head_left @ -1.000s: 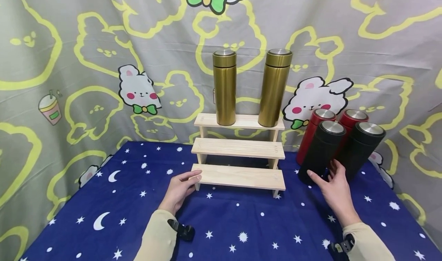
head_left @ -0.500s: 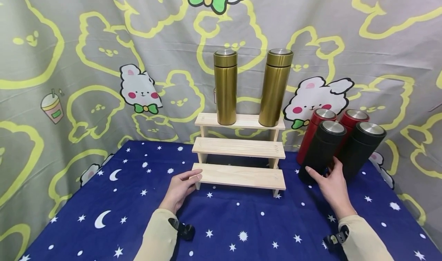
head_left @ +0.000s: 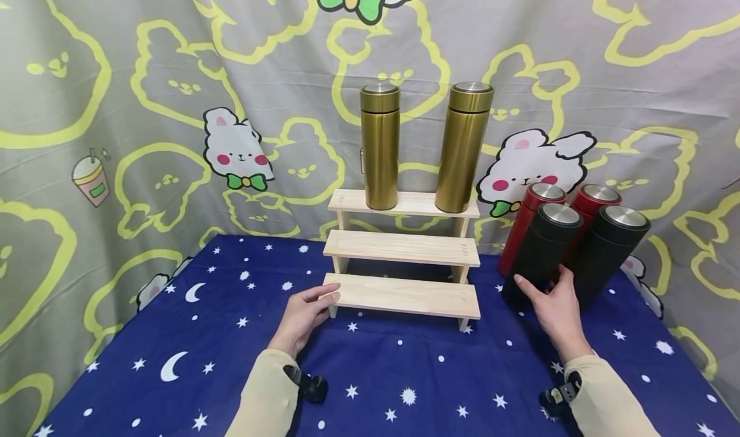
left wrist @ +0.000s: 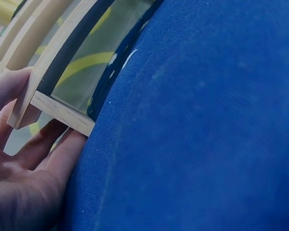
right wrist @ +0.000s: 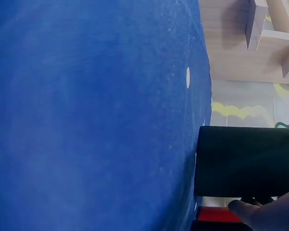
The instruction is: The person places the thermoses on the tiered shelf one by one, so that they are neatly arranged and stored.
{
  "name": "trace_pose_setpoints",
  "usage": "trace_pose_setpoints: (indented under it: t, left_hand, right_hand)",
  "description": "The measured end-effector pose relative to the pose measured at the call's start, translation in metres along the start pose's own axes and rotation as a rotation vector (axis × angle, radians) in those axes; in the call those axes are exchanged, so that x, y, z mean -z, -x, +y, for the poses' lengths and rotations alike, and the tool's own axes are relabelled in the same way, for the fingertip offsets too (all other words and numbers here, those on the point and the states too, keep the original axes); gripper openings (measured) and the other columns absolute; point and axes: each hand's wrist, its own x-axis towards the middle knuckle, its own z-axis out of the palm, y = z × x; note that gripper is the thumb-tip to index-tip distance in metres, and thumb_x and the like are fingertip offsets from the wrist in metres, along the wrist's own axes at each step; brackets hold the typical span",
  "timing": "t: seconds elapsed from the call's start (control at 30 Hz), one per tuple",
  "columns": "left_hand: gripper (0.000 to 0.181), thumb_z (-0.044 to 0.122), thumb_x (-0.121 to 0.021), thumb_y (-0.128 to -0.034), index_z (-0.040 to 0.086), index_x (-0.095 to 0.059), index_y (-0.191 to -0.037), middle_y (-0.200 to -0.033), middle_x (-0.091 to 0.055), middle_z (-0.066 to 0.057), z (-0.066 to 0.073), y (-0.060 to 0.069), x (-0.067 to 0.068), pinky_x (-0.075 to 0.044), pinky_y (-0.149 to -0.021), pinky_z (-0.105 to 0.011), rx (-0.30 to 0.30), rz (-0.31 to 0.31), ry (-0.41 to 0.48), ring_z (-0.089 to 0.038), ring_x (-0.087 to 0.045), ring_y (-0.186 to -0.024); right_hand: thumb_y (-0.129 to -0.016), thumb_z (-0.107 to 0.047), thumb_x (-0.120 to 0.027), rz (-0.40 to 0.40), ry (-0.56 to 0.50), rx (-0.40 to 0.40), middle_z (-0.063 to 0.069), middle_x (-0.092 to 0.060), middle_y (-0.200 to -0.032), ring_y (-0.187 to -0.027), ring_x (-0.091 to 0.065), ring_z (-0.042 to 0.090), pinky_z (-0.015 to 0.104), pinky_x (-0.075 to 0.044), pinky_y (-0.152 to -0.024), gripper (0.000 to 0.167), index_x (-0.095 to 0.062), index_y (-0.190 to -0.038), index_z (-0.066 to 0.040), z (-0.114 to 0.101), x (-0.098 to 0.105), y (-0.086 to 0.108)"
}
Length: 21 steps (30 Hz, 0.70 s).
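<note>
A three-step wooden display stand (head_left: 401, 294) stands on the blue cloth. My left hand (head_left: 302, 315) holds the left end of its lowest step; in the left wrist view the thumb lies by the board and the fingers (left wrist: 70, 154) touch the leg below. At the right, my right hand (head_left: 557, 312) grips the nearer-left black thermos (head_left: 537, 250) low on its body, thumb on its left side. In the right wrist view, that black thermos (right wrist: 245, 161) has its base at the cloth and fingertips (right wrist: 243, 209) beside it.
Two gold thermoses (head_left: 380, 148) (head_left: 464, 148) stand upright on the top step. Another black thermos (head_left: 609, 250) is close right of the gripped one. Two red thermoses (head_left: 523, 225) (head_left: 595, 199) stand behind. A patterned curtain (head_left: 277, 71) hangs behind the blue starry cloth (head_left: 399, 373).
My right hand has shifted slightly and its fingers have come closer round the black thermos. The left hand stays on the stand; the thermoses look unmoved.
</note>
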Motion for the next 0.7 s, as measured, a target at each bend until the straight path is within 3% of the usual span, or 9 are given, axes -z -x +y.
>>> trace_pose_setpoints:
  t: [0.47,0.7]
  left_hand:
    - [0.036,0.017,-0.08,-0.0844,0.004,-0.072,-0.117,-0.136,-0.055,-0.019,-0.0008,0.0012,0.0008,-0.048,-0.096,-0.045,0.015,0.004,-0.04,-0.028,-0.06,-0.114]
    - [0.036,0.018,-0.08,-0.0844,0.003,-0.072,-0.117,-0.135,-0.056,-0.019,0.0012,0.0006,0.0,-0.048,-0.096,-0.045,0.003,-0.003,-0.043,-0.027,-0.06,-0.113]
  right_hand:
    - [-0.092,-0.029,-0.071,-0.044,-0.076,-0.053,0.023,-0.037,-0.144,-0.124,-0.041,0.035,0.044,-0.039,-0.098,0.083,-0.02,-0.15,0.003,-0.0024,0.0029,-0.0029]
    - [-0.09,-0.033,-0.073,-0.062,-0.087,-0.046,0.024,-0.035,-0.146,-0.127,-0.039,0.038,0.055,-0.035,-0.105,0.088,-0.02,-0.152,0.001,-0.0086,0.0078,-0.0008]
